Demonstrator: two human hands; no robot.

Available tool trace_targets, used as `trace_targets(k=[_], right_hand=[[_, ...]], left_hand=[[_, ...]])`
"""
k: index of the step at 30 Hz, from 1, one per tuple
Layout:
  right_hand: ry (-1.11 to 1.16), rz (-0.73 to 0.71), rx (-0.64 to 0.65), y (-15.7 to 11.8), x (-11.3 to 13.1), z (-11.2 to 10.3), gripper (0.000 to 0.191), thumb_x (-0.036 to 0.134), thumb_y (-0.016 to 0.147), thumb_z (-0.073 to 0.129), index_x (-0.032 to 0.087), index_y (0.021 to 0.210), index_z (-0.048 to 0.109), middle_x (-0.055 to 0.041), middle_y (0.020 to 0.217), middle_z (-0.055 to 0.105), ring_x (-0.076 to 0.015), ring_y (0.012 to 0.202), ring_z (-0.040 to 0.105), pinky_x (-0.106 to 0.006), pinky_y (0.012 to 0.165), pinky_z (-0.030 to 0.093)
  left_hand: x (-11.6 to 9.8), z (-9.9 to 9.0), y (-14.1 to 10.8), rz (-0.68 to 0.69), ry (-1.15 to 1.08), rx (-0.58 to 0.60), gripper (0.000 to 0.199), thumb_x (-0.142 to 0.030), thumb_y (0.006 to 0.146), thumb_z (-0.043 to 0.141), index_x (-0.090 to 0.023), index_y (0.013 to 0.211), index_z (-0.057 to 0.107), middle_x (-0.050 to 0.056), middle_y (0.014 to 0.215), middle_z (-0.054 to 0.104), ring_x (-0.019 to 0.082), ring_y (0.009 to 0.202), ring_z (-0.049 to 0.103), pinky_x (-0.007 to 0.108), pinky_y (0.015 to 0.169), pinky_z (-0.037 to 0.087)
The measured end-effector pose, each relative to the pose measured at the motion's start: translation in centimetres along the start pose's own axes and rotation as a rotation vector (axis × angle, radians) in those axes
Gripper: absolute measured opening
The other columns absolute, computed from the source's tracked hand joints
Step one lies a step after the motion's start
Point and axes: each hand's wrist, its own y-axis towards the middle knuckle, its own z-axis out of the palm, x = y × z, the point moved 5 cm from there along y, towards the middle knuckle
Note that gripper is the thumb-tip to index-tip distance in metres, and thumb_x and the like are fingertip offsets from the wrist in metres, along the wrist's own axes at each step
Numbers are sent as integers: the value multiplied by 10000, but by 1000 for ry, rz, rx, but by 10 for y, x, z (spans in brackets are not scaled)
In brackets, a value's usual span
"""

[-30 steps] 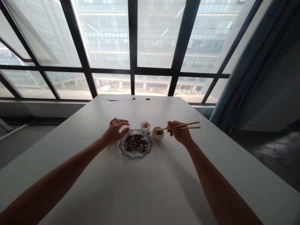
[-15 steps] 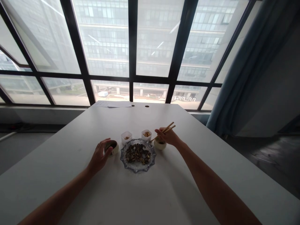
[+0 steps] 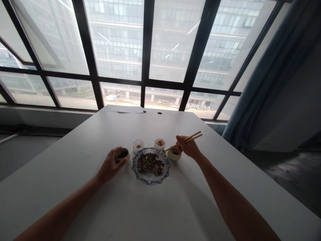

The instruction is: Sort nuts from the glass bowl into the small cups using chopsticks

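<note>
My left hand (image 3: 110, 165) curls around a small round pale cup (image 3: 128, 156) with a dark inside, thumb on the near side and fingers on the far side. In my right hand (image 3: 189, 148) is a pair of wooden chopsticks (image 3: 196, 135), slanting down to the left. Their tips meet near the right rim of a scalloped glass dish (image 3: 150, 181); a small dark bit seems to be at the tips, too small to name. Brown, dried-looking strips or pieces (image 3: 147, 164) lie in the dish. Below the chopsticks stands a second pale cup (image 3: 175, 156), partly covered by my right hand.
Behind the glass dish stand two small white dishes, the left one (image 3: 137, 151) with a few bits and the right one (image 3: 159, 148) with more light-brown pieces. Papers (image 3: 125, 109) lie at the white table's (image 3: 160, 207) far edge. A blue curtain (image 3: 250, 90) hangs at right by the windows.
My right hand has shifted slightly right, and the chopsticks lie at a flatter slant. The left thumb sits closer over the cup's near side. The whole view has shifted a little.
</note>
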Motion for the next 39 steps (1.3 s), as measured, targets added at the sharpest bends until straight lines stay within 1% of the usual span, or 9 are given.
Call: trace_targets(k=[6,12,17,23,26,29,32,36,39], right_hand=[[180,101,-232,-14,-13,-16,658,817,717,622,167,613,620,-28,425,596,-112,313,510,-218,316,413],[433,251,-408,-18,-39,-26,595,765,734,663,192,613,558,-25,433,581,-140,351,554,-225,286,429],[409,188,-456,-26,-8,-5,582,756,768,633,197,618,571,-15,413,563,-124,315,508,-228,288,412],[200,-83,-38,-42,68,93,597,776,853,492,217,683,612,-32,512,630,-140,388,558,-254,380,463],[134,-179,85,-41,83,126,566,711,923,442,220,696,608,-22,530,622,-139,425,568,-253,422,467],[40,-248,203,-36,84,143,509,641,939,490,217,680,602,-15,550,625,-135,468,577,-245,460,462],[-13,-253,219,-34,82,139,497,634,920,532,213,669,612,-15,558,631,-135,493,577,-241,475,460],[78,-164,8,-37,75,102,549,676,930,475,206,690,629,-19,528,620,-128,423,547,-240,422,445],[7,-167,34,-43,68,83,548,677,915,505,208,667,647,-19,502,611,-130,402,537,-237,398,428]], left_hand=[[6,3,0,-62,41,15,844,-606,753,704,-153,1408,427,200,1350,611,341,1228,618,522,1060,482],[4,1,2,-89,40,33,814,-568,685,764,-161,1339,501,144,1201,700,308,1097,687,456,983,540],[-3,1,2,-49,3,3,759,-503,665,787,-187,1301,520,135,1241,681,303,1133,666,463,1005,521],[-12,0,0,16,-44,51,705,-357,684,775,-203,1315,500,132,1297,647,287,1193,628,468,1048,488],[-16,-2,-1,32,-60,41,698,-333,679,773,-210,1311,504,127,1299,643,286,1195,624,472,1053,483],[-18,-2,-1,36,-71,38,684,-322,682,775,-212,1302,510,122,1283,651,283,1179,632,466,1043,491],[-18,-2,-1,34,-70,44,689,-330,685,777,-197,1306,509,127,1275,654,281,1169,638,457,1035,497],[-15,-1,-1,12,-58,42,711,-357,672,788,-188,1308,518,135,1291,648,291,1185,631,458,1040,493],[-13,-1,0,-2,-62,34,722,-364,668,790,-188,1314,521,136,1300,644,294,1189,631,460,1045,490]])
